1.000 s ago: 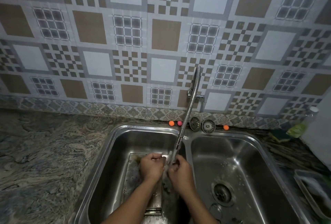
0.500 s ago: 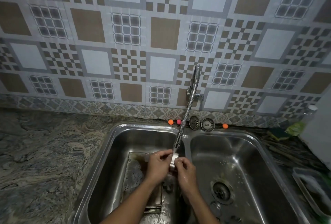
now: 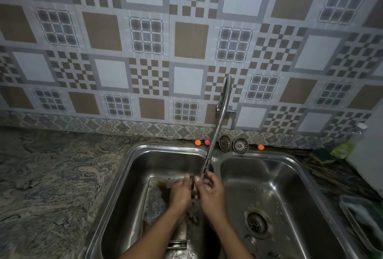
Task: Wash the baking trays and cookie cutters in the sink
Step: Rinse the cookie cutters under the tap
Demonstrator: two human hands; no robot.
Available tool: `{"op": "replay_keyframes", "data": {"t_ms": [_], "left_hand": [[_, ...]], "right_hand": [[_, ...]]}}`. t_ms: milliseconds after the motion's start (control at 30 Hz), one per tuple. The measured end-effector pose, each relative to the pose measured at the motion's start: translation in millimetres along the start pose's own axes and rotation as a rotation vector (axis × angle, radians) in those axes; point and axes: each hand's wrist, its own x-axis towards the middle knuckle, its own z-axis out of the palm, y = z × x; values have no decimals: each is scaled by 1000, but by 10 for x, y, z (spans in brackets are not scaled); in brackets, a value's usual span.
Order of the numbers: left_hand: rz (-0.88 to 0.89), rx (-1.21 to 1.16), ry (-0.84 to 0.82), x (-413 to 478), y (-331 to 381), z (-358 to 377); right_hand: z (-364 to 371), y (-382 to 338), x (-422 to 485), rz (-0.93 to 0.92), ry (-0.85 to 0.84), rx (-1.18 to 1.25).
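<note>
A flat, sudsy metal baking tray (image 3: 153,188) is laid in the left basin of the steel sink (image 3: 165,148). Above it, the left hand (image 3: 179,193) and right hand (image 3: 211,193) are held close together beneath the ribbed faucet hose (image 3: 217,126) (grips blurred; they cannot be told).

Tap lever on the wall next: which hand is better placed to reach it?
Probably right. The right hand sits just below the hose nozzle, on the same side as the tap lever. The left hand is further left over the baking tray and would have to cross the hose.
</note>
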Motion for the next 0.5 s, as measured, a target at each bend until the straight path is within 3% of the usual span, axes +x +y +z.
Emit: {"op": "replay_keyframes", "data": {"t_ms": [133, 267, 433, 500], "left_hand": [[-130, -48, 55, -31, -64, 13], [-124, -42, 9, -128, -2, 50], [53, 107, -49, -97, 26, 291], [77, 167, -168, -111, 3, 480]], "right_hand": [[175, -103, 45, 288, -78, 89], [166, -46, 171, 678, 90, 433], [-117, 148, 305, 803, 76, 734], [-348, 178, 394, 759, 134, 669]]}}
